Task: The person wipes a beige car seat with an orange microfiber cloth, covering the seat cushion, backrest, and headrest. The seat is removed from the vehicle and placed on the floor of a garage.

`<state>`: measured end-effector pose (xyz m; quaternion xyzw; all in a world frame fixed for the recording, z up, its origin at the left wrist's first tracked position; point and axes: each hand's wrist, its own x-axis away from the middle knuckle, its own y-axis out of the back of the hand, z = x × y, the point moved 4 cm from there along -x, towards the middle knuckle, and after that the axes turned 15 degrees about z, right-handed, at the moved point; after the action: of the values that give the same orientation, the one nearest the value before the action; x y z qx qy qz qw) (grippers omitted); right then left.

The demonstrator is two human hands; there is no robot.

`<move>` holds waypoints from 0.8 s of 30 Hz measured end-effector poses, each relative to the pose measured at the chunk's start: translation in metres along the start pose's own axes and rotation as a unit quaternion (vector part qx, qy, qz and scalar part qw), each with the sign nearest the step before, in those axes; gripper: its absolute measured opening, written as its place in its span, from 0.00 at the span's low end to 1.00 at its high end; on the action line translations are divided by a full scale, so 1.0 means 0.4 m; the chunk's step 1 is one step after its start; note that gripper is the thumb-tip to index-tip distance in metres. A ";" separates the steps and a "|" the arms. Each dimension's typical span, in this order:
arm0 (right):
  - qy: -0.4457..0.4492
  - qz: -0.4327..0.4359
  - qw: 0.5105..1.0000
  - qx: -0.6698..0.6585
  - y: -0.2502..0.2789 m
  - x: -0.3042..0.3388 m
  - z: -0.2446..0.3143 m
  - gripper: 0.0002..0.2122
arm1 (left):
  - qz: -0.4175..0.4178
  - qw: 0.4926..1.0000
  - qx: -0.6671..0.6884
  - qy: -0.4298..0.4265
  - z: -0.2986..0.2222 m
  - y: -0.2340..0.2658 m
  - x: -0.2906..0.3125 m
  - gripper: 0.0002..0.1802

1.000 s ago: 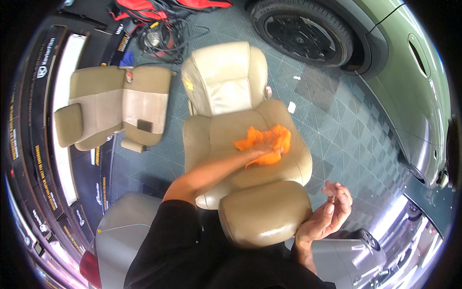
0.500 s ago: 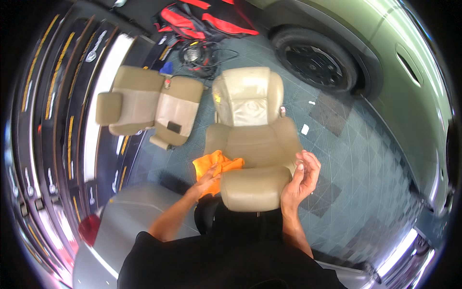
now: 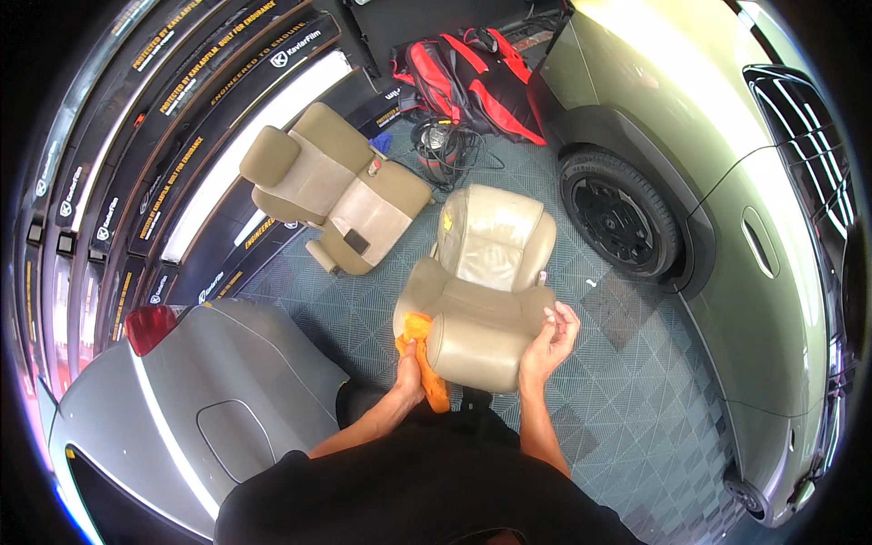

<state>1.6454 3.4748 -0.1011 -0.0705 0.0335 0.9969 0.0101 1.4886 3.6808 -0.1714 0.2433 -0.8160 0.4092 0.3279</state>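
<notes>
A beige leather car seat point(image 3: 481, 301) stands in front of me, its headrest point(image 3: 480, 351) closest to my body. My left hand point(image 3: 411, 371) is closed on an orange cloth point(image 3: 431, 380), which lies along the left side of the headrest and bunches up toward the backrest. At the headrest's right edge is my right hand point(image 3: 549, 350), with fingers apart and loosely bent, and no object shows in it. Its palm side faces the headrest; whether it touches the leather I cannot tell.
A second beige seat point(image 3: 350, 195) lies at the left, before dark panelled boxes point(image 3: 191, 263). Farther back are a corded machine point(image 3: 438, 145) and red-black bags point(image 3: 463, 82). A green car point(image 3: 727, 236) stands at right, a silver car's bodywork point(image 3: 182, 400) at near left.
The view has turned and shifted. The orange cloth, earlier spread toward the backrest, now hangs lower along the headrest's left side with my left hand. My right hand stays beside the headrest.
</notes>
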 end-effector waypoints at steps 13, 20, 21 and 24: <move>-0.084 0.053 0.994 -0.037 0.003 -0.012 -0.045 0.12 | 0.090 0.754 -0.572 -0.310 -0.045 -0.283 0.208 0.31; -0.100 0.139 0.983 -0.062 0.027 -0.022 -0.096 0.11 | 0.369 0.921 -0.088 -0.083 -0.181 -0.299 0.251 0.30; -0.079 0.141 0.986 -0.042 0.024 -0.020 -0.069 0.11 | 0.368 0.926 -0.052 -0.071 -0.202 -0.292 0.247 0.30; -0.032 0.196 0.980 -0.014 -0.045 -0.021 0.132 0.14 | 0.362 0.931 0.033 -0.043 -0.281 -0.262 0.222 0.31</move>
<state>1.6467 3.4963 -0.0489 -0.0306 0.0322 0.9816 -0.1857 1.5368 3.7050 -0.0026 -0.0404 -0.8484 0.5155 0.1137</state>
